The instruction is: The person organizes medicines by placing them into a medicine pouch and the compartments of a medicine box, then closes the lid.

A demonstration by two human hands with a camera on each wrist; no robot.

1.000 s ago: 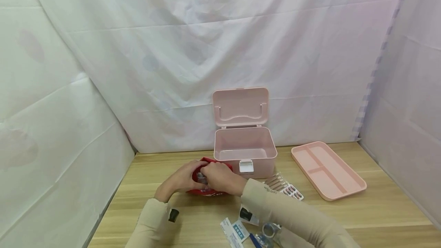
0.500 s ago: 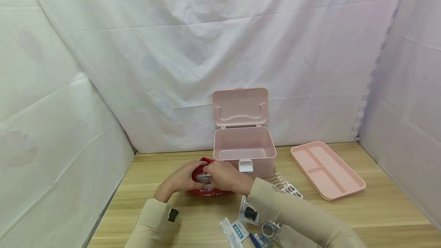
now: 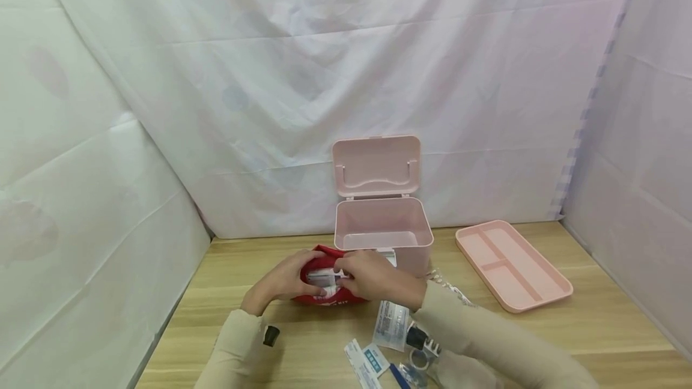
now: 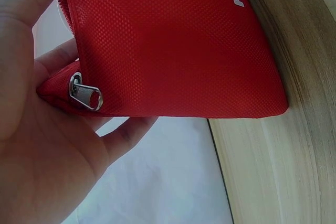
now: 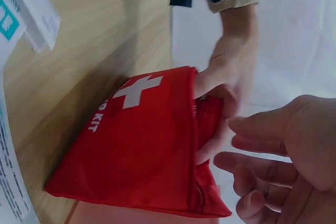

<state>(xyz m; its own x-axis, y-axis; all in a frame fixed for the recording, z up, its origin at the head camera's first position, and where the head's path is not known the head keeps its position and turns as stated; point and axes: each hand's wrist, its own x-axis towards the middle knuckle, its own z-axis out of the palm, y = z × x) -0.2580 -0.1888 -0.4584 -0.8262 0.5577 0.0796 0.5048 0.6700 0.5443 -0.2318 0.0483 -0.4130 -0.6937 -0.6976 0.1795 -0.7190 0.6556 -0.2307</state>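
Observation:
A red first aid pouch (image 3: 354, 299) with a white cross (image 5: 137, 92) rests on the wooden table, its mouth unzipped. My left hand (image 3: 285, 276) grips the pouch at its left end, holding the mouth apart. Beside that hand, a silver zipper pull (image 4: 85, 95) hangs in the left wrist view. White and clear packaged contents (image 3: 322, 278) show inside, their kind unclear. My right hand (image 3: 373, 275) hovers at the right side of the mouth. In the right wrist view its fingers (image 5: 262, 169) bend loosely, apart from the pouch, with nothing between them.
Behind the pouch stands a pink box (image 3: 415, 260) with its lid (image 3: 376, 164) raised. A divided pink tray (image 3: 501, 242) lies at right. Nearer are a clear printed packet (image 3: 390, 324), small cartons (image 3: 361, 365) and a tape roll (image 3: 418, 360). Swabs (image 3: 439, 279) lie partly behind my right arm.
My right hand has drawn back to the right from inside the pouch's mouth, uncovering more of the contents and the printed packet. My left hand keeps its place on the pouch.

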